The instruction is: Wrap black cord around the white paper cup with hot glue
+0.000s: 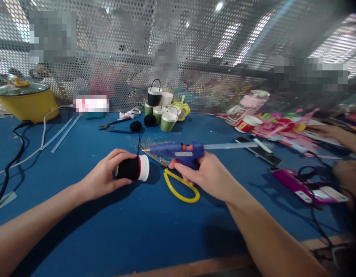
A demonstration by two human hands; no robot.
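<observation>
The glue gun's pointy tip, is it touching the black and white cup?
Apart. The head view shows blue table between the glue gun tip and the cup, which the left hand holds; the right hand holds the gun.

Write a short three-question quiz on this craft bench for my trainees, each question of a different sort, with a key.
1. True or false: the left hand holds a black-wrapped cup lying on its side on the blue table.
2. Multiple choice: what does the right hand grip? A) pliers B) a blue glue gun C) a phone
3. Fill in: the scissors under the glue gun have ____ handles.

Key:
1. True.
2. B; its nozzle points toward the cup, and a glue stick juts from its back.
3. Yellow.
</observation>
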